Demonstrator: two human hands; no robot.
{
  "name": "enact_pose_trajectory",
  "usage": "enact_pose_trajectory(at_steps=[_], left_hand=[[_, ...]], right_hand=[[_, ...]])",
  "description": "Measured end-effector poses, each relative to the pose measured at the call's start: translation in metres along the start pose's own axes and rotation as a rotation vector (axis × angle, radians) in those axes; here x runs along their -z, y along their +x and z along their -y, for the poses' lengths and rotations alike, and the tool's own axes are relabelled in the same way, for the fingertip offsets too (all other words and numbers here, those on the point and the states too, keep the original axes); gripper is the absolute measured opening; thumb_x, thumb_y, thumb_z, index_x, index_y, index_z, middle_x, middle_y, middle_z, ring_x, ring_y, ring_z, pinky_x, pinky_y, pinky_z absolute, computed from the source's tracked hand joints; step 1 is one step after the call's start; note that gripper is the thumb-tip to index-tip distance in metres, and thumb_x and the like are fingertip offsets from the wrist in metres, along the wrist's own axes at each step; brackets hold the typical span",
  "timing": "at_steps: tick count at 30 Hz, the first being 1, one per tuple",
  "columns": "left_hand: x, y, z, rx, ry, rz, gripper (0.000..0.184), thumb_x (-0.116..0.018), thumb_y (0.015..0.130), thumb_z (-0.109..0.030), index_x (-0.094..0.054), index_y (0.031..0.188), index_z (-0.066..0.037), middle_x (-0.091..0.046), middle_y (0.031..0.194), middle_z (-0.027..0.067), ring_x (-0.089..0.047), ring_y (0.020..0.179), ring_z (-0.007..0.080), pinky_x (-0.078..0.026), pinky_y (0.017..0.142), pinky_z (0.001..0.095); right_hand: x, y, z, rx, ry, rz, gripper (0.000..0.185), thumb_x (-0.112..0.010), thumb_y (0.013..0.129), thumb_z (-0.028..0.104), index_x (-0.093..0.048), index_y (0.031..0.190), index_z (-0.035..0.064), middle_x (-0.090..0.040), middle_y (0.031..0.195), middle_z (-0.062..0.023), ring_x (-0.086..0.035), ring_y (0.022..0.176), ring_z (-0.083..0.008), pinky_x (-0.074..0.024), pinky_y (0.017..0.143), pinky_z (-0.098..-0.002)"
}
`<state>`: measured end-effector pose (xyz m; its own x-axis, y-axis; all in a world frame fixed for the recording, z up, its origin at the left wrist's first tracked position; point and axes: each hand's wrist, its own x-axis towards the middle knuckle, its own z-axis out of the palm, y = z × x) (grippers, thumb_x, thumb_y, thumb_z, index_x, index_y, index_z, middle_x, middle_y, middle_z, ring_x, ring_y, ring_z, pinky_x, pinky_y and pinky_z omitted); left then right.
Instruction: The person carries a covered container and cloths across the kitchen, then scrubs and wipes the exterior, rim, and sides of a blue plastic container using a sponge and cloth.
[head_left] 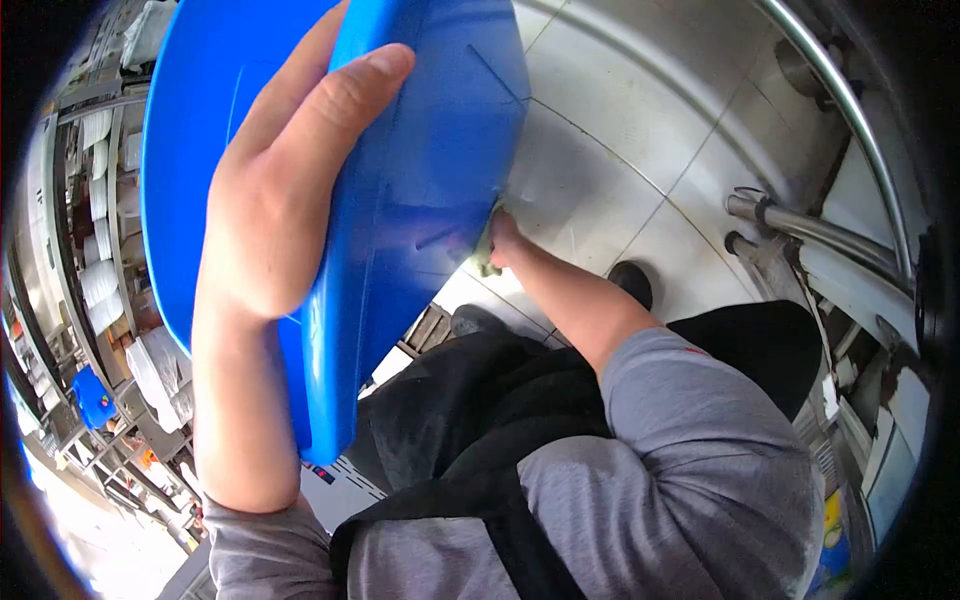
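Observation:
A large blue plastic tub (430, 130) is tilted up on its side in front of me, its inside facing left. My left hand (275, 200) is closed over the rim, thumb on the outer side and fingers inside the tub. Lower down, my right hand (505, 240) reaches to the far outer side of the tub near the floor. Its fingers are closed on a pale green cloth (487, 255), seen only in part and blurred, close against the tub's underside. Whether the tub's lower edge rests on the floor is hidden.
White floor tiles (600, 140) lie beneath, with my dark shoe (631, 285) on them. Metal tube rails (820, 235) stand at the right. Metal shelving with stacked white containers (98, 285) runs along the left, with a small blue item (93, 398) on it.

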<state>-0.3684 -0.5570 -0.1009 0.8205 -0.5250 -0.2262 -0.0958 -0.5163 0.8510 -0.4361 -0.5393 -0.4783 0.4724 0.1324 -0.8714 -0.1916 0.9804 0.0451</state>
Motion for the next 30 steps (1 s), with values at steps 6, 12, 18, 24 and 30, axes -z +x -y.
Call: enact_pose_trajectory(at_steps=[6, 12, 18, 24, 30], left_hand=[[0.011, 0.019, 0.008, -0.184, 0.173, 0.075, 0.052, -0.053, 0.094, -0.03, -0.045, 0.137, -0.001, -0.056, 0.127, 0.0094, -0.051, 0.117, 0.0163, -0.037, 0.1, 0.0267], [0.024, 0.043, 0.01, -0.289, 0.267, 0.058, 0.056, -0.057, 0.092, -0.037, -0.048, 0.134, -0.003, -0.056, 0.128, 0.0104, -0.05, 0.119, 0.0163, -0.035, 0.101, 0.0283], [0.03, 0.003, -0.013, -0.378, 0.937, -0.123, 0.06, -0.055, 0.091, -0.046, -0.047, 0.135, -0.005, -0.06, 0.122, 0.0165, -0.057, 0.114, 0.0251, -0.039, 0.099, 0.0318], [0.051, -0.099, 0.04, -0.379, 0.812, -0.158, 0.056, -0.034, 0.098, -0.049, -0.05, 0.133, -0.008, -0.058, 0.122, 0.0176, -0.054, 0.116, 0.0263, -0.038, 0.101, 0.0329], [0.104, -0.138, 0.099, -0.477, 0.6, -0.204, 0.048, -0.027, 0.103, -0.038, -0.056, 0.127, -0.009, -0.063, 0.116, 0.0117, -0.055, 0.115, 0.0224, -0.021, 0.112, 0.0395]], right_hand=[[-0.062, -0.102, -0.067, 0.25, 0.056, 0.192, 0.062, -0.023, 0.101, 0.045, -0.041, 0.128, -0.0075, -0.051, 0.128, -0.0199, -0.052, 0.115, -0.0262, -0.0423, 0.098, -0.0366], [-0.091, -0.307, -0.08, 0.484, -0.342, 0.397, 0.036, -0.045, 0.094, 0.021, -0.045, 0.114, -0.0085, -0.051, 0.106, -0.022, -0.054, 0.101, -0.0288, -0.0435, 0.088, -0.0401], [-0.017, -0.291, -0.051, 0.268, -0.7, 0.558, 0.038, -0.059, 0.083, 0.011, -0.047, 0.115, -0.0066, -0.057, 0.1, -0.019, -0.062, 0.079, -0.0231, -0.0524, 0.055, -0.0366], [0.114, -0.209, 0.005, 0.248, -0.807, 0.219, 0.025, -0.059, 0.079, 0.009, -0.059, 0.099, -0.0063, -0.061, 0.086, -0.0138, -0.061, 0.074, -0.022, -0.0492, 0.057, -0.0381], [0.114, -0.214, 0.015, 0.359, -0.788, 0.109, 0.037, -0.06, 0.08, 0.013, -0.055, 0.109, -0.0092, -0.061, 0.098, -0.0172, -0.063, 0.086, -0.0256, -0.0506, 0.067, -0.0416]])
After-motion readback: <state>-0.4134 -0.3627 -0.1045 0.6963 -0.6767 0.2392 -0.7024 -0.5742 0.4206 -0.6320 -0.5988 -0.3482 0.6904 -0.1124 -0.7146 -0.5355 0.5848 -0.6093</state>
